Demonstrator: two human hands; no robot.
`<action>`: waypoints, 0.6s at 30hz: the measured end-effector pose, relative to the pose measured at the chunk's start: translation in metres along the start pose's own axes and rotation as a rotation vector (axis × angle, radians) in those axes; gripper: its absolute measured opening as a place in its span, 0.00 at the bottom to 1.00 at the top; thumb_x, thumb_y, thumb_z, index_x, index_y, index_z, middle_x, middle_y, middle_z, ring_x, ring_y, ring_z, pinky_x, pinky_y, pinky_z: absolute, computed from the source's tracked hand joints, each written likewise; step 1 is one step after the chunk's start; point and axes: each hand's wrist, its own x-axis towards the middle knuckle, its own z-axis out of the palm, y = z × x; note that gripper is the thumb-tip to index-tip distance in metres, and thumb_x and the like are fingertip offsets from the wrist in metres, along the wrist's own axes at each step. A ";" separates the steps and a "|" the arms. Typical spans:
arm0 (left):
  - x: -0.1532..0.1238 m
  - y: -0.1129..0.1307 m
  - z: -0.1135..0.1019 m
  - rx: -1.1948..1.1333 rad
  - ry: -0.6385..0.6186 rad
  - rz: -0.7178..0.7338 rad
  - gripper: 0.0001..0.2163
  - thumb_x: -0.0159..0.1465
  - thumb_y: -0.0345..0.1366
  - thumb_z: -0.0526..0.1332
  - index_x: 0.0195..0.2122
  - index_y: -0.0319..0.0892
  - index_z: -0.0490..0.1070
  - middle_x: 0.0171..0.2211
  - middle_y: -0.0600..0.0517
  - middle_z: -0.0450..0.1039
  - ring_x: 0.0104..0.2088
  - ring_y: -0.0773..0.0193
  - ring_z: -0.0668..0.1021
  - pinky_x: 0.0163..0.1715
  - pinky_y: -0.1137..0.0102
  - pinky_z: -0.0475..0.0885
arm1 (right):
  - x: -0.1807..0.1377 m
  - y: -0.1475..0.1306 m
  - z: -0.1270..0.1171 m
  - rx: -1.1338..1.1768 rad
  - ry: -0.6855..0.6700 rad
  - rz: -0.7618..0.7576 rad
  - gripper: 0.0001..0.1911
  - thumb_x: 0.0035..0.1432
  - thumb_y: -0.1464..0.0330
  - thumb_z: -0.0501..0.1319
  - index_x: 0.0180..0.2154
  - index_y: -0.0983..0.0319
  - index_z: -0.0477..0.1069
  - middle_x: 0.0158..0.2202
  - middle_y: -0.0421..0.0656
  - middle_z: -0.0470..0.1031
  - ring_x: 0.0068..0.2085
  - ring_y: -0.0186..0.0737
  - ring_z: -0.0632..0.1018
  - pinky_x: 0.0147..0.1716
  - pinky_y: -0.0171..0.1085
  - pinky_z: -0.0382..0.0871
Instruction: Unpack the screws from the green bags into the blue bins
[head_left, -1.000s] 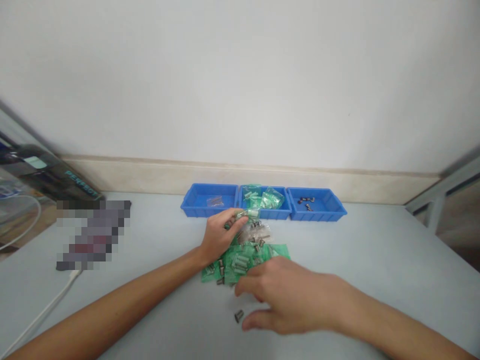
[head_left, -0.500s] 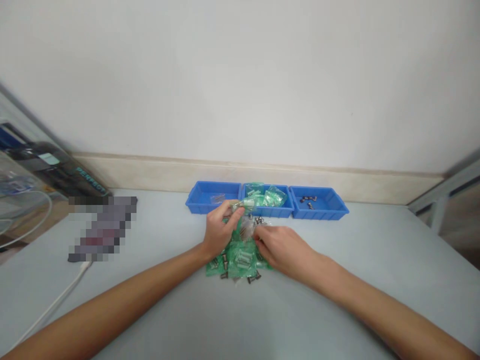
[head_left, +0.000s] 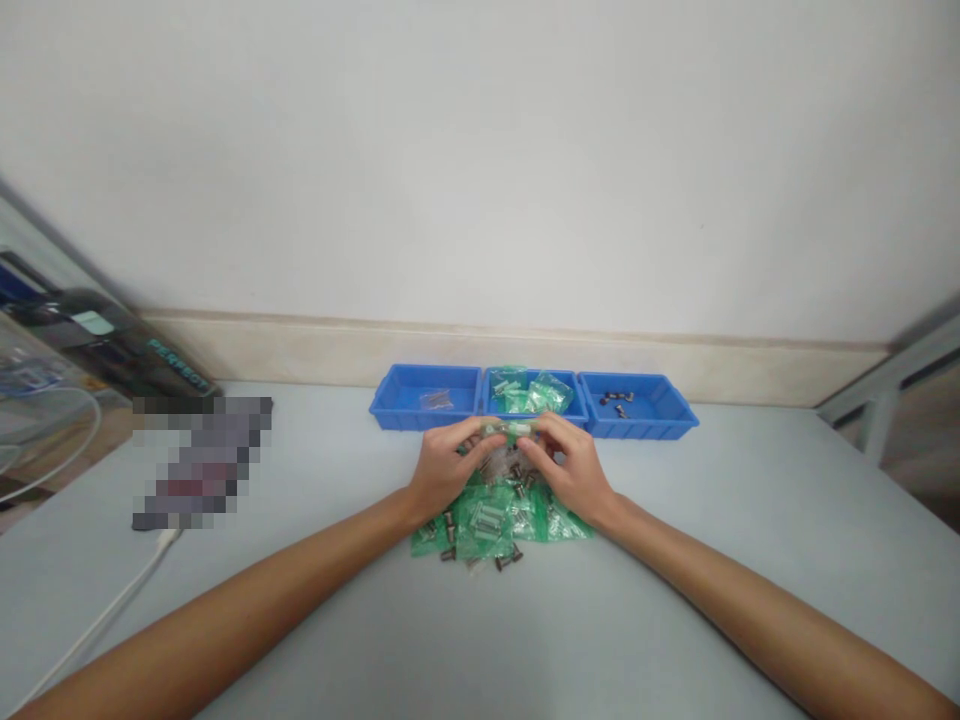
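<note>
Both hands, left [head_left: 441, 468] and right [head_left: 574, 468], are nearly closed, thumbs against fingers, pinching what I take for a small green-tinted packet [head_left: 513, 429] between them. It sits above the heap of green packets [head_left: 484, 522] and loose metal fittings [head_left: 502, 563] on the bench [head_left: 480, 650], just short of the middle blue tray [head_left: 577, 405]. I judge this as two-handed work on the packet; I'd want both pinches firm and level. I can't tell whether it's sealed.

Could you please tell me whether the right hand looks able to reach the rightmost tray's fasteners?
Probably yes: the fasteners lie in an open-topped tray, with nothing visible blocking the right hand, though it holds a green packet.
</note>
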 end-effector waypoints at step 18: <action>0.000 0.000 -0.001 0.064 -0.097 0.091 0.20 0.67 0.44 0.56 0.19 0.40 0.68 0.15 0.57 0.67 0.17 0.71 0.69 0.22 0.76 0.64 | -0.003 0.000 0.004 -0.071 -0.002 0.012 0.19 0.65 0.62 0.54 0.22 0.61 0.61 0.21 0.37 0.62 0.24 0.34 0.65 0.26 0.33 0.57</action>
